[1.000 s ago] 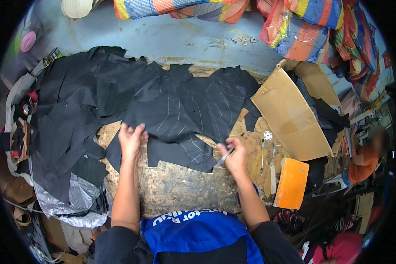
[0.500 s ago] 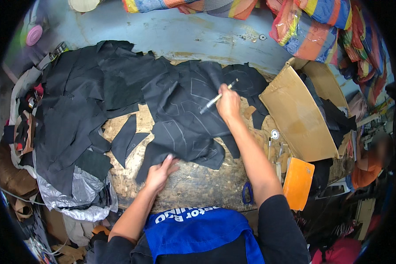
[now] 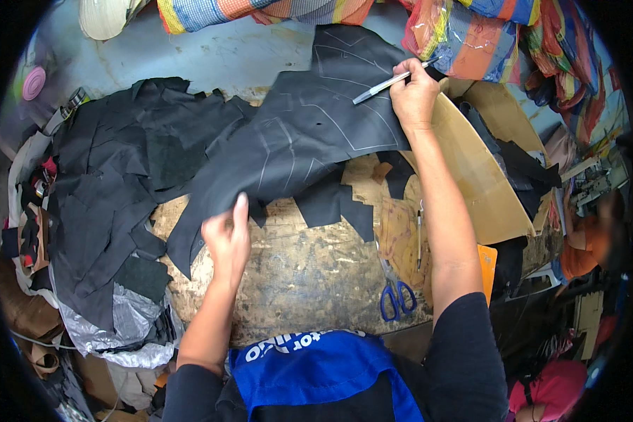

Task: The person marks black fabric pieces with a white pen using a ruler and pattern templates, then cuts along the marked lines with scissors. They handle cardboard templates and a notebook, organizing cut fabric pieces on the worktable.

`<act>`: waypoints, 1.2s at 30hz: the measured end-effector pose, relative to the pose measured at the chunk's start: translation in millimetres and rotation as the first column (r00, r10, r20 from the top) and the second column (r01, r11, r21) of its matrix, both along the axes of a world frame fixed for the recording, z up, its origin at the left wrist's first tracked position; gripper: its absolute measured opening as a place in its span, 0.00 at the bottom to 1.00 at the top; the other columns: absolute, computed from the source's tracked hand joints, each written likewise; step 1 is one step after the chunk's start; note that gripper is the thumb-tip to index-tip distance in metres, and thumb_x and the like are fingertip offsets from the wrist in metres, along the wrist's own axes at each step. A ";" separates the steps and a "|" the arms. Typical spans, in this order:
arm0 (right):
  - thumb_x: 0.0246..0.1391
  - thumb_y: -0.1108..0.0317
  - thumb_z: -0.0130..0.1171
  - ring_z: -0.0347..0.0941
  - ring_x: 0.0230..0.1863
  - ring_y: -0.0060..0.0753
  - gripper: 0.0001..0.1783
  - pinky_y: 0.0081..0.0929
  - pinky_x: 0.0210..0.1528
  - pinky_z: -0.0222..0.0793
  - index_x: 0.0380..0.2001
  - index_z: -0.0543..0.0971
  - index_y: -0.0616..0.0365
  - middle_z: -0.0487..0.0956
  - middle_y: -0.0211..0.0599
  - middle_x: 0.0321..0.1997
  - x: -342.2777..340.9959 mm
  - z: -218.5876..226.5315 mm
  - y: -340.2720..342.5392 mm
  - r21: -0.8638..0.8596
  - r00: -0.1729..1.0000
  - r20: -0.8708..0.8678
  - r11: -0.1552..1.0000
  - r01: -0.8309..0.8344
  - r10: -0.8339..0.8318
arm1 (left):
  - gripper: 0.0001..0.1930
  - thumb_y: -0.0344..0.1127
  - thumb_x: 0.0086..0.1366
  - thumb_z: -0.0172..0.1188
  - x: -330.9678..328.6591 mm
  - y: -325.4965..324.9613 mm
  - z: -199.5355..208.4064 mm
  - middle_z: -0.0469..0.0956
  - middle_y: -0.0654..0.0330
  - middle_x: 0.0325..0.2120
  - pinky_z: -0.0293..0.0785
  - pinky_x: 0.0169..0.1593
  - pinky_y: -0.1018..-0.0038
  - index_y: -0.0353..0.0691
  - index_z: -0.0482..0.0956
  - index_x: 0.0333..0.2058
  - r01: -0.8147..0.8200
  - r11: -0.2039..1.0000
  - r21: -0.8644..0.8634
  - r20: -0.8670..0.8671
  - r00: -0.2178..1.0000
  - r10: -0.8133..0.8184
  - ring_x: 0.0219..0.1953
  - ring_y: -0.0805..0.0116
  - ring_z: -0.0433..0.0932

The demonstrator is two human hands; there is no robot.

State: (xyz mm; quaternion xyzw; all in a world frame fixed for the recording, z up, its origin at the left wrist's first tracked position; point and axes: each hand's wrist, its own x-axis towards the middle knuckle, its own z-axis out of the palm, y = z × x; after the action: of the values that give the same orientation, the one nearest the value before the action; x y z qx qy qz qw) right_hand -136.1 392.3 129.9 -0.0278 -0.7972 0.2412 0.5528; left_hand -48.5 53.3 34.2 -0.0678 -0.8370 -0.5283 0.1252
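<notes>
A large black sheet, like leather, (image 3: 295, 123) with pale outlines drawn on it is stretched slantwise between my hands, its far end raised toward the back. My left hand (image 3: 226, 243) is closed at its near left edge, thumb up; motion blurs the fingers slightly. At the sheet's right edge, my right hand (image 3: 413, 98) grips a slim pen (image 3: 383, 86) with a clear and white barrel, tip pointing left over the sheet. Whether those fingers also pinch the sheet is hard to see. Under it, cut black pieces (image 3: 320, 205) lie on the worn wooden tabletop (image 3: 288, 281).
Black sheets (image 3: 105, 176) are heaped at the left. A cardboard box (image 3: 482, 169) with dark scraps stands right. Blue-handled scissors (image 3: 398, 299), another pen (image 3: 419, 239) and an orange notebook (image 3: 487, 271) lie near my right arm. Striped bundles (image 3: 471, 49) line the back. Another person (image 3: 587, 243) is far right.
The marked sheet has been lifted and pulled up toward the far right, uncovering cut pieces and tabletop. My right hand rose with the pen; my left moved left and slightly away from me.
</notes>
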 end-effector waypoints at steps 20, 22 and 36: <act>0.38 0.80 0.54 0.74 0.32 0.56 0.06 0.44 0.36 0.70 0.25 0.74 0.63 0.77 0.52 0.25 99.5 -186.6 19.3 0.249 0.739 0.649 0.968 0.019 -0.181 | 0.21 0.37 0.42 0.72 104.3 -100.2 -57.8 0.76 0.52 0.28 0.70 0.41 0.67 0.33 0.75 0.32 0.132 0.856 -0.499 0.407 0.908 0.097 0.34 0.55 0.74; 0.37 0.81 0.54 0.75 0.33 0.53 0.08 0.40 0.36 0.71 0.26 0.75 0.63 0.78 0.50 0.27 106.7 -166.5 13.1 0.054 0.777 0.617 0.992 0.117 -0.125 | 0.19 0.34 0.41 0.72 99.3 -108.1 -62.1 0.76 0.54 0.26 0.71 0.38 0.70 0.34 0.73 0.30 0.123 0.944 -0.307 0.502 0.863 0.051 0.32 0.61 0.75; 0.31 0.85 0.59 0.74 0.48 0.45 0.10 0.34 0.46 0.72 0.21 0.76 0.61 0.81 0.39 0.36 176.6 -170.8 -245.6 -0.379 0.325 0.324 0.437 -0.816 0.888 | 0.17 0.19 0.45 0.64 117.3 -137.0 -69.6 0.74 0.66 0.24 0.69 0.27 0.83 0.34 0.76 0.37 -0.154 0.987 0.048 0.480 0.870 0.112 0.22 0.83 0.69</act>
State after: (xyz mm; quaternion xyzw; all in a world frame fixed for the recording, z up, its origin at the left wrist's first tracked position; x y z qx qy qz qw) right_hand 40.5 146.7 -40.8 0.2961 -0.7799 0.5377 0.1220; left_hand 68.8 -83.7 -35.5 0.1269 -0.8217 -0.5537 -0.0451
